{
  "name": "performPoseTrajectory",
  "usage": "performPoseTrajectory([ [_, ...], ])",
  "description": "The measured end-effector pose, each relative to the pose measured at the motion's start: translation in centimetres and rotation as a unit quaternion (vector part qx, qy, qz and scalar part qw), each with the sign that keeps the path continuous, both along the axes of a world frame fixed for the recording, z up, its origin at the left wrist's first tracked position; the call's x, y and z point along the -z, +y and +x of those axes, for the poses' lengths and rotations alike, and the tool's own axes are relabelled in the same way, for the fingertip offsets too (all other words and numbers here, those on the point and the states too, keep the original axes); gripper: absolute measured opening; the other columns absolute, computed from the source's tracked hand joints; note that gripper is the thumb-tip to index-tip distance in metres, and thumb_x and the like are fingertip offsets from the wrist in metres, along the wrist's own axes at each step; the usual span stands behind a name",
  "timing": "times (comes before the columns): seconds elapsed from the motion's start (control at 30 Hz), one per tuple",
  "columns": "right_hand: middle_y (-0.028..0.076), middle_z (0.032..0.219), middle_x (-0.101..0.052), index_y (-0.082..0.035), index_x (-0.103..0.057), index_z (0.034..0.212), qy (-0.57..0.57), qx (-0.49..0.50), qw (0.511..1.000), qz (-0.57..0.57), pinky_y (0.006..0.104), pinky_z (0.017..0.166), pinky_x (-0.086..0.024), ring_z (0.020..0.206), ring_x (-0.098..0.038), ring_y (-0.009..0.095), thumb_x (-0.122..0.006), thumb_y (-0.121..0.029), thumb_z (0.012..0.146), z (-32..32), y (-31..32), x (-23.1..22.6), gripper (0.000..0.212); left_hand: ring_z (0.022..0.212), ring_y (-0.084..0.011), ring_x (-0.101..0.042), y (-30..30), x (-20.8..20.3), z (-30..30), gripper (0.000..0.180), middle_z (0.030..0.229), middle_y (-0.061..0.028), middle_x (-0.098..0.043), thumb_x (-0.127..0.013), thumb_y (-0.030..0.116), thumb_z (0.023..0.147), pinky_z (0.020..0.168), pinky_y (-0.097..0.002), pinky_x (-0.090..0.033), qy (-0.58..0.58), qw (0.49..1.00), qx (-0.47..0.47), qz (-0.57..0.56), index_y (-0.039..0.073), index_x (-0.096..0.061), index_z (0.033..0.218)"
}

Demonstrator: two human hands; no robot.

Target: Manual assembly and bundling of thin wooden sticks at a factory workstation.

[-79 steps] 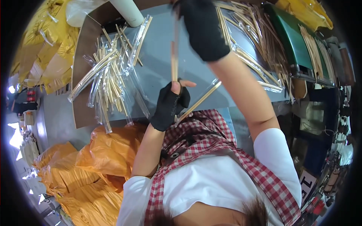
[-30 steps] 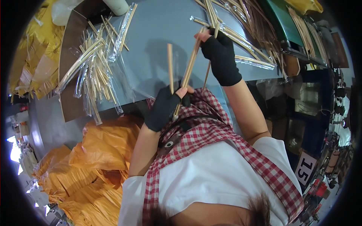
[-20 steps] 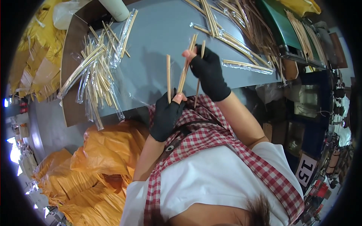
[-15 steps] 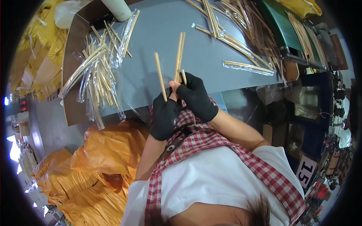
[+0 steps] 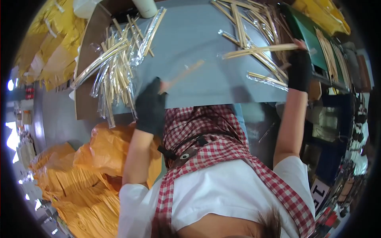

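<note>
My left hand (image 5: 152, 105), in a black fingerless glove, is over the near left of the grey table. Its fingers are closed on a thin wooden chopstick (image 5: 186, 72), smeared by motion and pointing up to the right. Far to the right, my right hand (image 5: 300, 65), gloved alike, grips a few pale wooden chopsticks (image 5: 260, 50) near one end. They reach left above a pile of clear-wrapped chopsticks (image 5: 258, 23). Another wrapped packet (image 5: 266, 80) lies below them. A large heap of wrapped chopsticks (image 5: 115, 79) covers the table's left side.
A white cylinder (image 5: 145, 7) stands at the back left of the grey table (image 5: 186, 31). On the right is a green surface (image 5: 305, 35) with loose chopsticks (image 5: 326, 51). Orange plastic bags (image 5: 99, 170) are piled at lower left, yellow bags (image 5: 47, 43) at upper left.
My hands have parted from in front of my body. The right swung far right with chopsticks in it; the left moved left, holding a stick. The table view shifted slightly.
</note>
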State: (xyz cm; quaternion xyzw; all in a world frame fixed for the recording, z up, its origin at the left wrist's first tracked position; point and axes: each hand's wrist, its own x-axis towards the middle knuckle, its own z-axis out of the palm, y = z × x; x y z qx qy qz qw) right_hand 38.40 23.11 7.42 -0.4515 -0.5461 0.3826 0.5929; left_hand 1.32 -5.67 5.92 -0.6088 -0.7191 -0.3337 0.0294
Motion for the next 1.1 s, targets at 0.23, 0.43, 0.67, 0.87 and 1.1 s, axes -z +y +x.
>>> performPoseTrajectory([
  [0.23, -0.006, 0.063, -0.037, -0.004, -0.06, 0.107, 0.175, -0.034, 0.964, -0.197, 0.0216, 0.042, -0.025, 0.047, -0.031, 0.005, -0.056, -0.032, 0.096, -0.2, -6.2, 1.7, 0.031, 0.096, -0.0418, -0.061, 3.0, -3.7, -6.2, 0.053, 0.101, -0.0253, -0.063, -0.063, 0.043, 0.087, 0.08, -0.0453, -0.049, -0.017, 0.987, -0.147, -0.069, -0.001, -0.051, 0.113],
  [0.43, -0.006, 0.07, -0.039, 0.0, -0.057, 0.118, 0.321, -0.143, 0.894, -0.276, 0.0191, 0.044, -0.026, 0.05, -0.031, 0.003, -0.054, -0.024, 0.098, -9.1, -9.9, 1.6, 0.031, 0.11, -0.0393, -0.053, 10.5, -1.0, -12.2, 0.07, 0.117, -0.0208, -0.055, -0.071, 0.042, 0.078, 0.091, -0.0466, -0.045, 0.199, 0.97, -0.134, -0.04, 0.001, -0.044, 0.128],
  [0.67, -0.006, 0.074, -0.044, -0.007, -0.055, 0.123, 0.372, -0.187, 0.843, -0.34, 0.02, 0.046, -0.03, 0.054, -0.038, 0.004, -0.055, -0.03, 0.097, -11.1, -12.8, 3.8, 0.035, 0.1, -0.0238, -0.061, 5.2, -1.1, 4.8, 0.04, 0.106, -0.0126, -0.061, -0.065, 0.03, 0.09, 0.09, -0.0373, -0.048, -0.391, 0.918, 0.059, -0.008, 0.0, -0.055, 0.116],
  [0.87, -0.003, 0.083, -0.054, -0.005, -0.061, 0.116, 0.197, -0.258, 0.845, -0.426, 0.0209, 0.053, -0.035, 0.059, -0.043, 0.006, -0.052, -0.038, 0.097, -14.2, -17.5, 2.9, 0.039, 0.052, -0.0073, -0.03, 7.3, 1.8, 0.8, 0.024, 0.061, 0.0047, -0.03, -0.049, 0.026, 0.099, 0.051, -0.0238, -0.031, -0.878, 0.418, 0.169, 0.16, 0.01, -0.047, 0.082],
  [1.1, 0.004, 0.097, -0.061, -0.002, -0.063, 0.112, 0.07, -0.271, 0.926, -0.251, 0.0279, 0.077, -0.046, 0.085, -0.057, 0.014, -0.047, -0.041, 0.098, -16.1, -16.4, 2.2, 0.044, 0.083, -0.0088, -0.056, 5.3, 0.7, 8.3, 0.029, 0.09, 0.0, -0.059, -0.06, 0.02, 0.092, 0.072, -0.0239, -0.045, -0.496, 0.816, 0.25, -0.159, 0.001, -0.056, 0.113],
])
